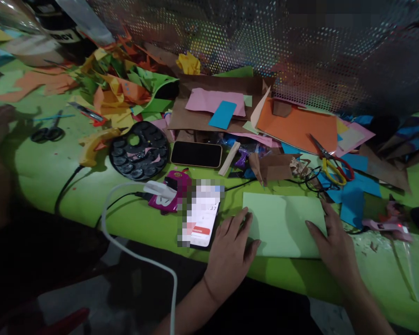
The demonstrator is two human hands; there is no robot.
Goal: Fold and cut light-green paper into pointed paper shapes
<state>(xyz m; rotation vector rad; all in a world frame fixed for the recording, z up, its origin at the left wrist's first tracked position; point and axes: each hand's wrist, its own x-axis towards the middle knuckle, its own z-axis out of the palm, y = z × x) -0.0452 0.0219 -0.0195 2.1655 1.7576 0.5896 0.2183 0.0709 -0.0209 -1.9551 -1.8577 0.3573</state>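
A light green sheet of paper (284,225) lies flat near the front edge of the green table. My left hand (232,242) rests at its left edge, fingers apart, with thumb and fingertips touching the paper. At the right edge my right hand (333,237) touches the sheet, thumb on top and fingers spread along the side. Just left of my left hand is a phone with a lit screen (204,216). Behind the sheet lie brown paper scraps (277,166).
Yellow-handled scissors (331,170), a pink glue gun (387,225) and blue paper (352,204) are on the right. Leftward are a black palette (139,151), yellow glue gun (94,146), dark scissors (48,133) and white cable (139,256). Another person's arm shows at far left.
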